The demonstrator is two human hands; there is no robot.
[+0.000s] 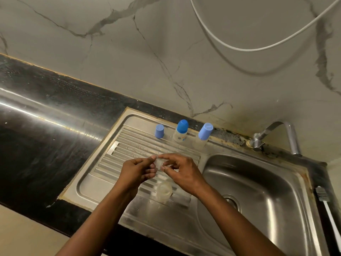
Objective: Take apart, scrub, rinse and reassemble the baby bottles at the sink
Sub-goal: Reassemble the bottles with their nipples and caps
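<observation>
Teat [159, 163], probably, pinched in grip of left hand [136, 171] and right hand [181, 169]; bottle [180, 135] label unreadable.

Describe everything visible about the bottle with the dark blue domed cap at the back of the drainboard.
The bottle is small: a translucent whitish body, plastic by its look, with a printed label, topped by a rounded dark blue cap. It stands upright at the back edge of the drainboard, between a loose light blue cap and a second capped bottle, touching neither. The left hand and right hand are apart from it.
</observation>
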